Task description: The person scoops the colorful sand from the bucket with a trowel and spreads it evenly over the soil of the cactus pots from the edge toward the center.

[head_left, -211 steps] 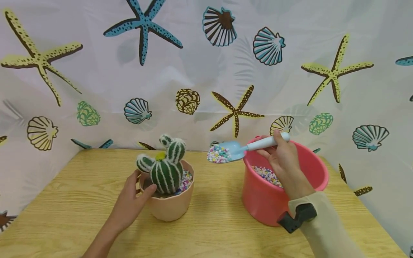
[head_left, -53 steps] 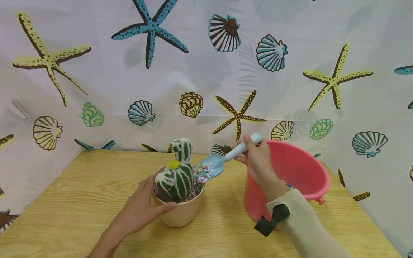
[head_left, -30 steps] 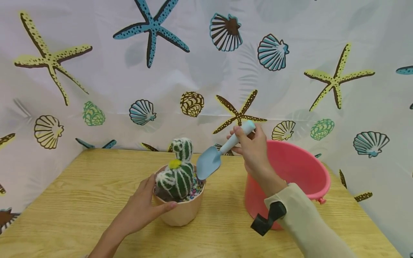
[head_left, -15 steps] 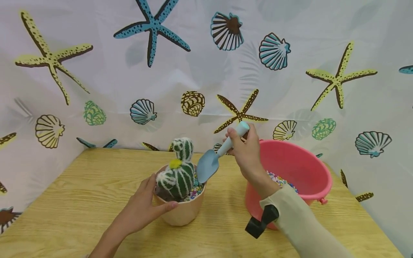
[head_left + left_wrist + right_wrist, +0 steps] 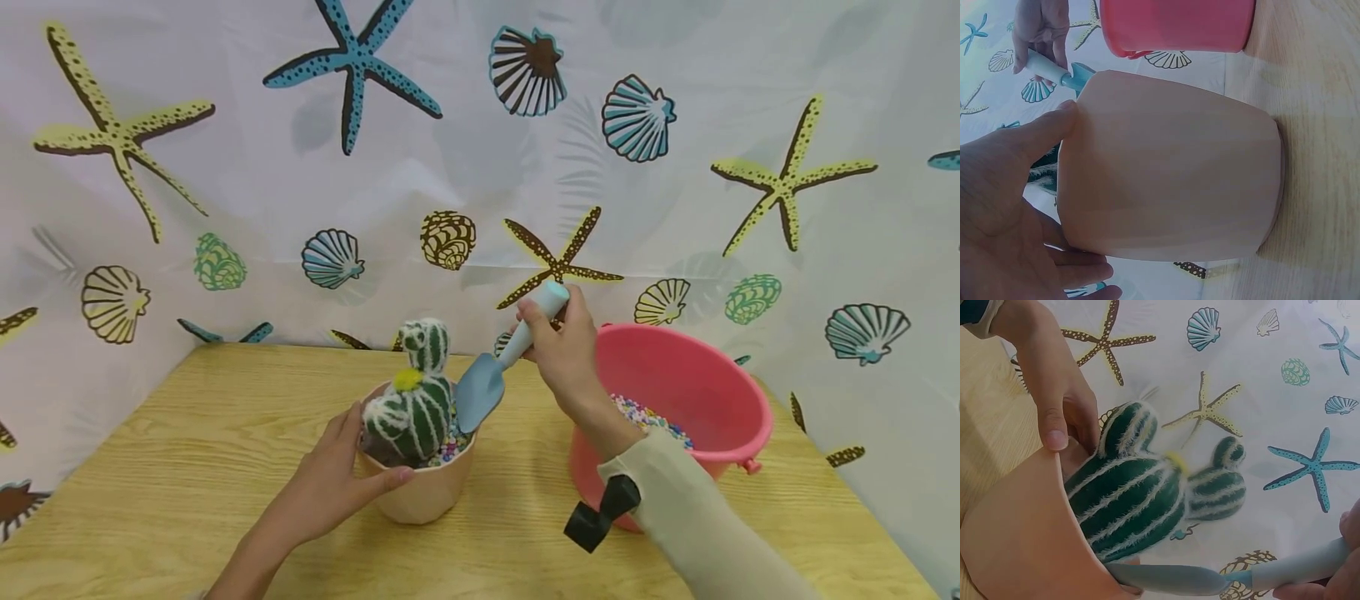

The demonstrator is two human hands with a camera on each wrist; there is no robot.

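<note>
1. Left hand (image 5: 318,483) grips the pot (image 5: 423,496) around its left side, thumb at the front, fingers behind, presumably to keep it steady.
2. Inside the pot, the cactus (image 5: 416,421) sits toward the left, leaving a pocket on the right for coloured beads (image 5: 453,448).
3. Over the pot's right edge, the blue trowel (image 5: 480,392) slopes blade-down, likely to work those beads; I can't tell whether it touches them.
4. Right of the pot, the right hand (image 5: 562,358) grips the trowel's raised handle, probably to control its tilt.
5. Farther right of the pot, the pink bucket (image 5: 682,367) holds more beads, handily within reach.
</note>
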